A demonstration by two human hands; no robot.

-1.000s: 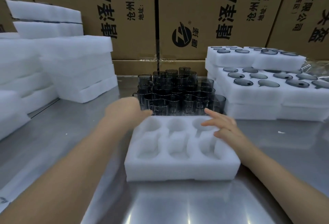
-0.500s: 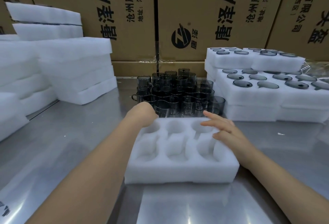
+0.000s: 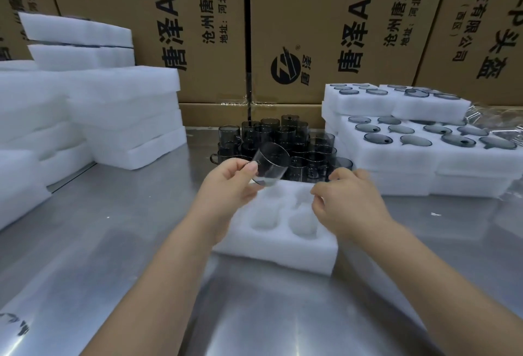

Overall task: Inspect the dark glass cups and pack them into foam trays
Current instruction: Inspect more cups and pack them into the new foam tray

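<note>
My left hand (image 3: 226,185) holds one dark glass cup (image 3: 271,163), tilted on its side, above the far left corner of a white foam tray (image 3: 278,253). The tray lies on the steel table in front of me, and its visible pockets hold no cups. My right hand (image 3: 349,201) hovers over the tray's right side with its fingers curled and apart, holding nothing. Just behind the tray stands a cluster of several dark glass cups (image 3: 285,140), upright and close together.
Packed foam trays (image 3: 418,154) with cups in them are stacked at the right. Stacks of plain foam trays (image 3: 124,117) fill the left side. Cardboard boxes (image 3: 325,30) form a wall at the back. Crinkled clear plastic (image 3: 498,120) lies far right.
My left hand has taken a cup from the cluster and lifted it, tilted, over the tray. My right hand has lifted slightly off the tray's right edge and curled its fingers.
</note>
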